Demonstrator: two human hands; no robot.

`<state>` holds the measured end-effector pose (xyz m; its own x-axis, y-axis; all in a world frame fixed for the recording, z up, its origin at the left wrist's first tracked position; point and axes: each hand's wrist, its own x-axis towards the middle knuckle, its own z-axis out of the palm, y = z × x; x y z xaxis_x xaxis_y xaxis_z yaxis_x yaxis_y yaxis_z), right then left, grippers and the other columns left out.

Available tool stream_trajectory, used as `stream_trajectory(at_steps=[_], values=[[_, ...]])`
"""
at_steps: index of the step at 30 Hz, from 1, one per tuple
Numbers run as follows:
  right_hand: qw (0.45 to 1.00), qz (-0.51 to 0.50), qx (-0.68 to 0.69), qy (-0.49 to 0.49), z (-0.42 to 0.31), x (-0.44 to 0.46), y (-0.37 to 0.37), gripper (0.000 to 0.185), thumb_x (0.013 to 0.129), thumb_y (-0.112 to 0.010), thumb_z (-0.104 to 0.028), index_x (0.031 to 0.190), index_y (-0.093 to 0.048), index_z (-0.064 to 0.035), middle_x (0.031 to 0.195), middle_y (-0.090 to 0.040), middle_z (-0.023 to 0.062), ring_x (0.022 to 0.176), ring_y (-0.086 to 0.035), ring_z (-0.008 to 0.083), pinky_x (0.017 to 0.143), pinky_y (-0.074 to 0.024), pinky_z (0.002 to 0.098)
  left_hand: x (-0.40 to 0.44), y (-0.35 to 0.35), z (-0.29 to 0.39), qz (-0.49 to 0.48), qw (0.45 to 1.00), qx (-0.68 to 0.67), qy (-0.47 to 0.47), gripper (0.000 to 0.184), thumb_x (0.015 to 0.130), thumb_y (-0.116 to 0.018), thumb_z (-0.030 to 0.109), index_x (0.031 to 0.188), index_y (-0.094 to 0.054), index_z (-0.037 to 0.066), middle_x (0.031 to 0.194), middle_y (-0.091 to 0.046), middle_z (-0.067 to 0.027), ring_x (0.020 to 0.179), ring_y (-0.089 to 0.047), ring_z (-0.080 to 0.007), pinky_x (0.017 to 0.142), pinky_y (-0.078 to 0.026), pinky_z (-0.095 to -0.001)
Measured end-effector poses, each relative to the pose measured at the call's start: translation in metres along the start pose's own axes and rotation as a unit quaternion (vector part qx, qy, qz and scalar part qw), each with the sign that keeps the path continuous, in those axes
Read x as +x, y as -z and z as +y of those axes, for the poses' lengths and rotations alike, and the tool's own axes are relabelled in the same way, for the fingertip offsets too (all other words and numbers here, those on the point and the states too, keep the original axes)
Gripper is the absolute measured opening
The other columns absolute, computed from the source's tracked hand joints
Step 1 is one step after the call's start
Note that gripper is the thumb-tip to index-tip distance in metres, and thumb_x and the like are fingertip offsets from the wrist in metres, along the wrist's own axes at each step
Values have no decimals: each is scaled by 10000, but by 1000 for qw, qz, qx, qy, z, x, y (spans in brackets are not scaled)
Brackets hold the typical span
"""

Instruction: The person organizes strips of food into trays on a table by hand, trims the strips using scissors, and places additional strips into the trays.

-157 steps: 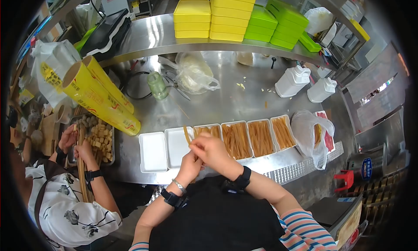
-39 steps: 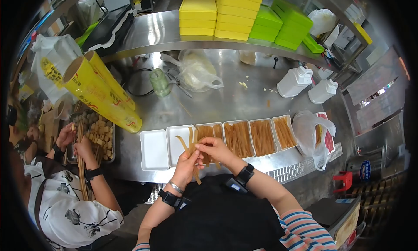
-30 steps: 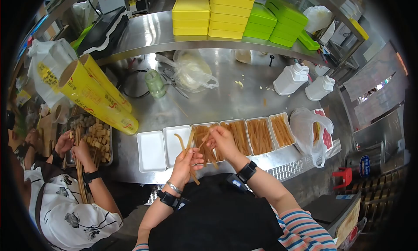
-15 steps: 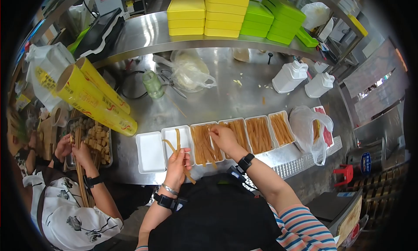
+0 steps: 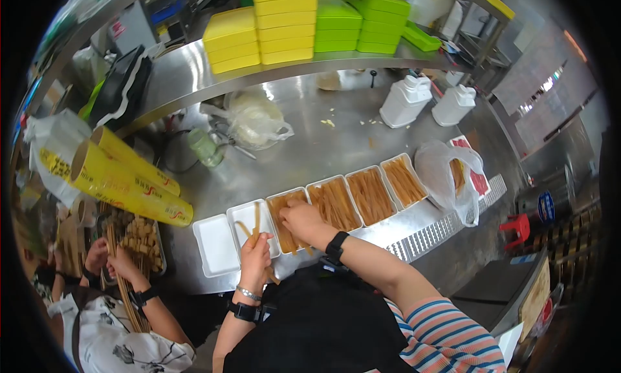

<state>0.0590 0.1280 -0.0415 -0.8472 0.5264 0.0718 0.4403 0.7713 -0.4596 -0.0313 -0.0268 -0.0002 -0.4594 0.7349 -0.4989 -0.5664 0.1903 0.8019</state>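
Several flat brown strips are in my left hand, closed around them, their ends sticking out above and below. This hand is over the near edge of a bare white tray. My right hand reaches into the neighbouring tray of brown strips, fingers bent and bunched on the strips; the fingertips are partly hidden. Three more strip-filled trays continue the row to the right. At the left end lies another bare white tray.
Yellow film rolls lean at the left. Beside me a co-worker's hands hold thin sticks by a tray of cubes. White jugs, a plastic bag and a green bottle stand around. Yellow boxes fill the shelf.
The view has turned, shifting the scene leftward. My right hand has moved further over the third tray's strips. My left hand still holds its strips.
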Motion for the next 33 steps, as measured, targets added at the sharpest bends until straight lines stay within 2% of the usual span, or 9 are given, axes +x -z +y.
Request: stream_trajectory(at_steps=[4, 11, 13, 17, 18, 22, 27, 29, 33], values=[[999, 20, -29, -17, 14, -4, -6, 122, 735, -625, -189, 788, -606, -82, 836, -557, 108, 797, -581, 303, 662, -480, 417, -1, 8, -2, 2, 1000, -14, -4, 205, 937, -525, 237, 935, -575, 38, 570, -293, 109, 428, -223, 10, 377, -162, -173], [995, 57, 84, -14, 9, -35, 21, 126, 778, -584, -194, 768, -576, -69, 905, -578, 114, 794, -595, 320, 659, -485, 420, -4, 17, 2, 13, 1000, -1, -3, 286, 945, -499, 308, 1053, -523, 44, 569, -276, 87, 421, -209, -5, 364, -155, -173], [990, 57, 126, -8, 11, -51, 33, 136, 784, -591, -197, 785, -589, -62, 886, -590, 114, 770, -594, 313, 646, -477, 408, -5, 28, 0, -21, 996, -83, 21, 344, 957, -446, 374, 1104, -492, 67, 560, -249, 75, 416, -192, -12, 358, -151, -183], [981, 83, 172, -46, 34, -89, 45, 149, 791, -606, -206, 821, -606, -59, 842, -601, 111, 749, -593, 307, 641, -475, 391, -5, 41, -3, -88, 992, -82, 30, 319, 957, -425, 418, 1037, -498, 119, 554, -262, 61, 410, -192, -27, 349, -140, -179], [978, 90, 171, -77, 39, -103, 49, 164, 800, -609, -218, 836, -614, -59, 818, -605, 112, 749, -594, 304, 640, -476, 383, -3, 41, -4, -81, 993, -83, 32, 301, 961, -424, 403, 969, -487, 109, 565, -280, 54, 427, -221, -44, 372, -174, -184], [961, 117, 170, -186, 54, -167, 52, 185, 823, -600, -242, 850, -624, -61, 783, -623, 125, 737, -607, 300, 635, -480, 375, 8, 40, -14, -79, 993, -79, 34, 262, 965, -441, 350, 934, -495, 96, 612, -344, 43, 462, -269, -49, 395, -235, -192], [917, 91, 237, -308, 63, -224, 54, 202, 831, -602, -246, 872, -647, -53, 787, -650, 127, 719, -634, 268, 647, -492, 335, -4, 17, 1, -116, 992, 12, 56, 224, 969, -434, 303, 974, -491, 86, 576, -309, 40, 451, -241, -53, 399, -226, -193], [905, 80, 285, -304, 79, -234, 62, 225, 831, -609, -256, 899, -652, -46, 804, -664, 119, 730, -645, 243, 664, -497, 316, -9, 7, 1, -125, 989, 34, 69, 196, 979, -417, 251, 987, -507, 77, 571, -309, 41, 435, -249, -44, 367, -217, -193], [924, 86, 239, -286, 109, -218, 93, 230, 828, -607, -262, 907, -654, -51, 799, -664, 116, 735, -646, 240, 669, -500, 323, -22, -10, -13, -124, 990, 5, 65, 176, 957, -468, 231, 966, -530, 67, 559, -347, 41, 421, -262, -44, 358, -208, -189]])
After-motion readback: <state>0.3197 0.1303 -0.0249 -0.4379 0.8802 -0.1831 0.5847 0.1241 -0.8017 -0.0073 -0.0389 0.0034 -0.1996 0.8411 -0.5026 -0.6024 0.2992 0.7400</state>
